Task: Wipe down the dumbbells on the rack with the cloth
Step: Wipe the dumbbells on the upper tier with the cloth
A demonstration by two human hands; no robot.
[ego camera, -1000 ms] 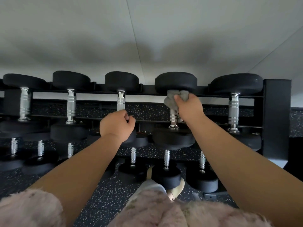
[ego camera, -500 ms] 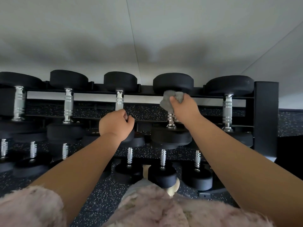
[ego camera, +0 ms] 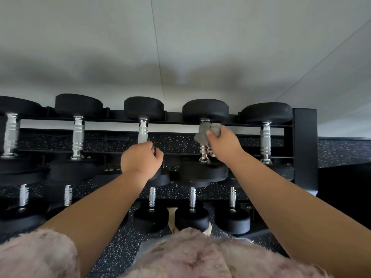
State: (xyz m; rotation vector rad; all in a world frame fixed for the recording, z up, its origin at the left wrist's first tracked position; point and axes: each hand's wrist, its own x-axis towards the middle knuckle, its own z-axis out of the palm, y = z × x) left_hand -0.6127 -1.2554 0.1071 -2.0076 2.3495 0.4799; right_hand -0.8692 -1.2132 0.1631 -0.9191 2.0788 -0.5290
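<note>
A black rack (ego camera: 304, 145) carries rows of black dumbbells with chrome handles. My right hand (ego camera: 223, 144) grips a crumpled grey cloth (ego camera: 206, 132) against the upper part of the chrome handle of the fourth dumbbell (ego camera: 205, 111) on the top row. My left hand (ego camera: 141, 159) curls round the lower handle of the third dumbbell (ego camera: 143, 108), just above its near head. Part of both handles is hidden by my hands.
More dumbbells (ego camera: 191, 216) sit on the lower rows. The floor (ego camera: 120, 243) is dark speckled rubber. A pale wall (ego camera: 180, 47) rises behind the rack. A fuzzy pink garment (ego camera: 190, 255) and a shoe tip (ego camera: 172, 219) show at the bottom.
My right hand has slid the cloth slightly down the handle, away from the far head, exposing its chrome top. The left hand stays on its handle. The view shifted a little.
</note>
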